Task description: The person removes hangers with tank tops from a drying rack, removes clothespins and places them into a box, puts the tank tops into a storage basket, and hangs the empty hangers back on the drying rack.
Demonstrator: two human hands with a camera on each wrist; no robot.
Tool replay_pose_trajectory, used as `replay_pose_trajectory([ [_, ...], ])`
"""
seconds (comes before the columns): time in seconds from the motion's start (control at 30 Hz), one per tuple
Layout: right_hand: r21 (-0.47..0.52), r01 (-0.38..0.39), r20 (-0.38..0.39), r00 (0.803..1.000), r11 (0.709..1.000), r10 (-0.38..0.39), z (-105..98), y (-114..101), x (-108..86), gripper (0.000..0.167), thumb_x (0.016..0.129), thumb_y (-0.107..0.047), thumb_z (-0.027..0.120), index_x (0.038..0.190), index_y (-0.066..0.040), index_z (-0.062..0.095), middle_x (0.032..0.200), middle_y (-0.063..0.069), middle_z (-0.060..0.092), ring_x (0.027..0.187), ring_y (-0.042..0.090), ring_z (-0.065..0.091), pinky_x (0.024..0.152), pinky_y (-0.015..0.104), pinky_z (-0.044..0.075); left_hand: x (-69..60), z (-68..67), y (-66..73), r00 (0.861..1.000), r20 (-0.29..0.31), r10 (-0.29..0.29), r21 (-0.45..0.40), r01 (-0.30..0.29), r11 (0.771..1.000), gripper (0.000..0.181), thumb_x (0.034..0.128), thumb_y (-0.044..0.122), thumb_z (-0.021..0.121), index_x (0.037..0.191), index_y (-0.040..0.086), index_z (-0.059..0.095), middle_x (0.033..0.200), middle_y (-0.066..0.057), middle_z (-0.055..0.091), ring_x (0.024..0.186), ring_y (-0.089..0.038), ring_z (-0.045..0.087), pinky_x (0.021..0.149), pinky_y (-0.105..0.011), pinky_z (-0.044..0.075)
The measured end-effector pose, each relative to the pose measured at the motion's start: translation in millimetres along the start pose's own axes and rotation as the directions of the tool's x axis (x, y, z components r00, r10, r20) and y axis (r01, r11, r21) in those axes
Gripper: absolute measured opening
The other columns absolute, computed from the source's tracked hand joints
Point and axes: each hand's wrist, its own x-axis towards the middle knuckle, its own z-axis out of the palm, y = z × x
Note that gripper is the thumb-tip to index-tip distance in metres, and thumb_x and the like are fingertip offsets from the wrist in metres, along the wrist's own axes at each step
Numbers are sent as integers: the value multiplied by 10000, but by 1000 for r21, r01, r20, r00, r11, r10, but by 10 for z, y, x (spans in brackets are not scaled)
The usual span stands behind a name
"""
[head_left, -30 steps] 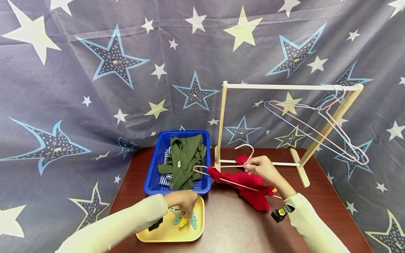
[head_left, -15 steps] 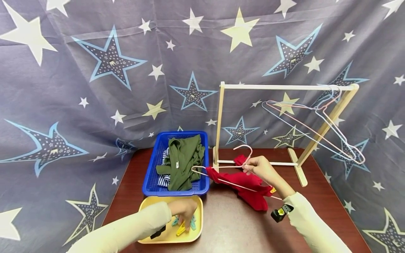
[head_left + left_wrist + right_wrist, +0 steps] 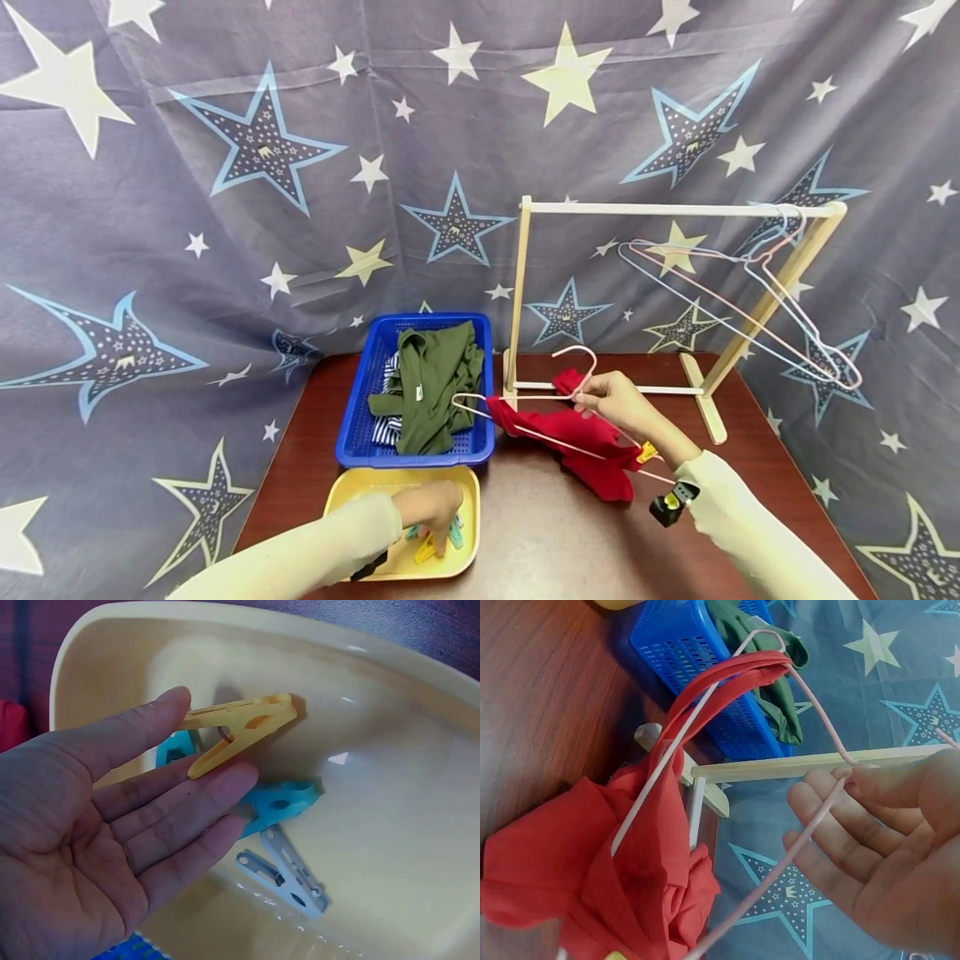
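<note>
Over the yellow tray (image 3: 352,567), my left hand (image 3: 431,508) pinches a yellow clothespin (image 3: 244,727) between thumb and fingers. Teal clothespins (image 3: 281,802) and a pale grey-blue clothespin (image 3: 289,874) lie in the tray beneath it. My right hand (image 3: 618,404) grips a pink wire hanger (image 3: 769,877) just below its hook, between thumb and forefinger. A red garment (image 3: 577,433) hangs on that hanger, its strap looped over the left end. Another yellow clothespin (image 3: 647,452) is at the garment's right end, by the hanger wire.
Behind the tray stands a blue basket (image 3: 352,433) with a green garment (image 3: 431,392) on a striped cloth (image 3: 386,429). A wooden rack (image 3: 520,300) at the back right carries blue and pink hangers (image 3: 750,258). A star-patterned curtain (image 3: 247,217) closes off the back.
My left hand has shifted slightly within the tray and lifted the yellow clothespin. My right hand and the hanger stay nearly in place; the hanger's right end has turned slightly.
</note>
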Motion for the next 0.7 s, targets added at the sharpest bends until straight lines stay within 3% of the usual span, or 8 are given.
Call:
replay_pose_trajectory([
  [0.23, 4, -2, 88, 996, 1000, 2, -41, -32, 16, 164, 973, -18, 630, 968, 117, 723, 809, 163, 762, 678, 113, 711, 557, 232, 543, 23, 96, -35, 998, -51, 39, 45, -36, 998, 509, 581, 319, 1010, 604, 157, 528, 482, 12, 595, 406, -112, 609, 418, -196, 431],
  [0.43, 46, -28, 191, 981, 999, 19, -57, 5, 42, 170, 972, -43, 649, 990, 107, 726, 820, 154, 763, 751, 232, 732, 657, 357, 626, 8, 124, -73, 996, -76, 49, 6, -48, 999, 504, 582, 289, 1008, 607, 156, 522, 470, 33, 554, 341, -81, 454, 408, -199, 407],
  [0.57, 70, -43, 223, 974, 997, 27, -42, 23, 59, 176, 977, -44, 642, 1004, 110, 725, 850, 193, 761, 781, 265, 738, 696, 383, 636, -25, 131, -92, 990, -119, 70, 18, -69, 997, 501, 567, 285, 1006, 569, 163, 521, 431, 57, 529, 369, -81, 438, 419, -203, 386],
  [0.7, 87, -68, 232, 972, 994, 46, -27, 2, 82, 188, 975, -53, 646, 1014, 113, 727, 853, 201, 759, 783, 256, 739, 694, 329, 631, -47, 89, -106, 976, -186, 109, 33, -105, 994, 463, 552, 241, 995, 603, 168, 541, 548, 71, 514, 526, -98, 455, 491, -228, 412],
])
